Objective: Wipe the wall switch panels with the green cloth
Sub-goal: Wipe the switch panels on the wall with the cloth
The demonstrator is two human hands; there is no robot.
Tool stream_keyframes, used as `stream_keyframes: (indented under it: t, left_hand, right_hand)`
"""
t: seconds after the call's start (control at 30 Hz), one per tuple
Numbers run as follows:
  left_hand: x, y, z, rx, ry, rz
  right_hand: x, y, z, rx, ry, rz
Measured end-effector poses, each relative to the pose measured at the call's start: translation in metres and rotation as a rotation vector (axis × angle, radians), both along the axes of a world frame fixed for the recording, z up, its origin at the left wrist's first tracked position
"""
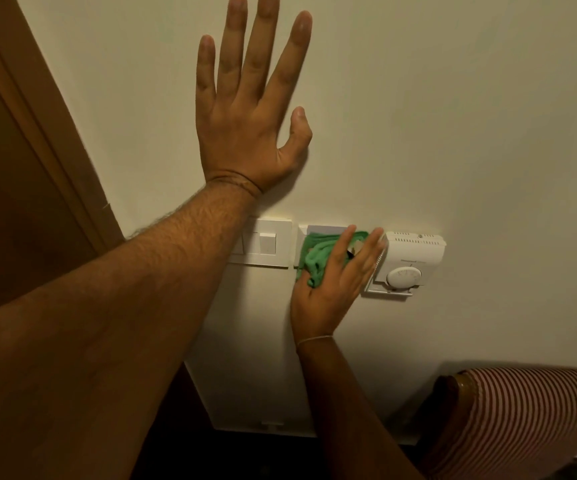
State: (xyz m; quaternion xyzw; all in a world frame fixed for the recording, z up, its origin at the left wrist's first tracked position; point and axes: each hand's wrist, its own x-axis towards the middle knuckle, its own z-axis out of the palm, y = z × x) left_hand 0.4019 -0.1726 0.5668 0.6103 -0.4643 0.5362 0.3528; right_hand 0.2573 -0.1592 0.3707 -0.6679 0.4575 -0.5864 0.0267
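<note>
My right hand point(335, 275) presses a bunched green cloth point(318, 254) against the middle white panel point(321, 229), which is mostly covered; only its top edge shows. A white switch panel point(268, 242) sits just to its left, partly hidden by my left forearm. My left hand point(249, 109) lies flat on the bare wall above the panels, fingers spread, holding nothing.
A white thermostat with a round dial point(406, 263) is mounted right of the cloth, touching my fingertips. A brown wooden door frame point(37, 133) runs down the left. A striped upholstered chair back point(529, 420) stands at the lower right by the wall.
</note>
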Motion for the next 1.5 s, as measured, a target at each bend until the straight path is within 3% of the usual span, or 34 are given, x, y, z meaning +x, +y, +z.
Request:
stream_keyframes:
  t: [0.13, 0.27, 0.4, 0.53, 0.9, 1.1, 1.3, 1.5]
  left_hand:
    - [0.001, 0.001, 0.001, -0.005, -0.002, -0.023]
    - [-0.001, 0.003, 0.0, 0.007, -0.002, -0.016]
    - [-0.001, 0.003, 0.001, 0.008, -0.001, -0.018]
    - [-0.001, 0.002, 0.001, 0.012, 0.004, -0.007]
    - [-0.003, 0.005, 0.0, 0.023, 0.027, 0.01]
    - [-0.005, 0.008, -0.01, 0.056, 0.049, 0.057]
    - [-0.005, 0.009, -0.011, 0.065, 0.053, 0.055]
    - [-0.006, 0.009, -0.012, 0.054, 0.056, 0.069]
  right_hand:
    - [0.019, 0.007, 0.015, -0.062, 0.123, -0.015]
    - [0.01, 0.006, -0.011, -0.125, 0.316, -0.002]
    - [-0.011, 0.0, -0.026, -0.02, 0.229, -0.037]
    - [0.003, 0.002, -0.001, -0.011, 0.129, -0.016]
    - [-0.002, -0.011, -0.024, -0.115, 0.287, -0.076]
    - [0.007, -0.004, -0.005, -0.067, 0.214, -0.076]
    - [0.018, 0.009, -0.015, -0.159, 0.398, 0.049]
    - [-0.01, -0.001, -0.031, -0.018, 0.287, -0.022]
